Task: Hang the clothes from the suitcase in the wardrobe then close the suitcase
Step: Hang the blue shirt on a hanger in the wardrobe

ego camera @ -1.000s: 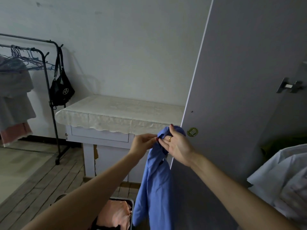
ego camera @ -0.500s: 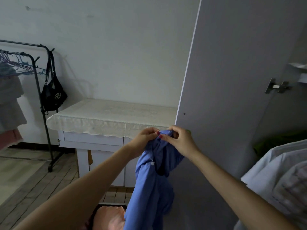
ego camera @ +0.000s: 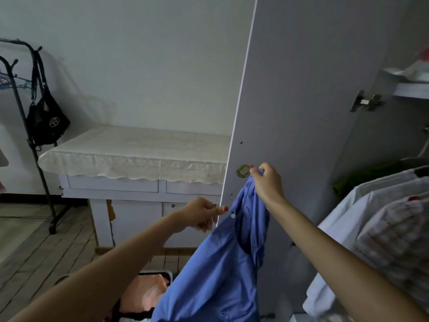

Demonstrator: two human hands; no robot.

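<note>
Hanging only partly done: we have a blue shirt [ego camera: 216, 263] up in front of the open wardrobe door [ego camera: 301, 112], not yet on a hanger.
Our right hand [ego camera: 267, 182] pinches its top edge, held highest; our left hand [ego camera: 199, 213] pinches the edge lower down, beside a button. More clothes fill the open suitcase [ego camera: 160, 273] below; garments hang at right.

A plain blue shirt [ego camera: 216, 270], a peach-pink garment [ego camera: 146, 296], a black bag [ego camera: 46, 119], a cream tablecloth [ego camera: 139, 154], a red-checked white shirt [ego camera: 394, 240].
</note>
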